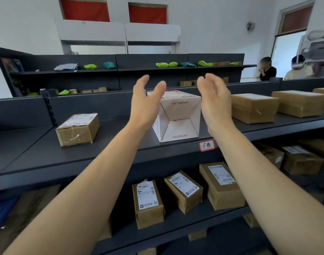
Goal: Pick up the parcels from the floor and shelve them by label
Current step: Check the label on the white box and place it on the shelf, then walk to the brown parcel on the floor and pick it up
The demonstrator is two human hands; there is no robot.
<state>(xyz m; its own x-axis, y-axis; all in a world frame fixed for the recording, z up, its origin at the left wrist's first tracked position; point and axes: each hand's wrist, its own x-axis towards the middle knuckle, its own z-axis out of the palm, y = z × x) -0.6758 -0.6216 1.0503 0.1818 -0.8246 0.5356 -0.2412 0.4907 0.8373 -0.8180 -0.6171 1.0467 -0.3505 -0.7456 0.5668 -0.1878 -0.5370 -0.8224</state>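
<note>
Dark grey metal shelving (102, 159) fills a white-walled room with two red blinds (147, 13) high up. A white parcel (177, 116) stands on the top shelf, printed "12x12x21cm"; a red-edged tag (206, 145) on the shelf lip just below reads "广西". The left hand (146, 102) and right hand (214, 100) flank it — both spread open, gripping nothing. Brown boxes (185, 192) below carry labels too small to read; the far shelf's green bags (164, 64) are blurred.
</note>
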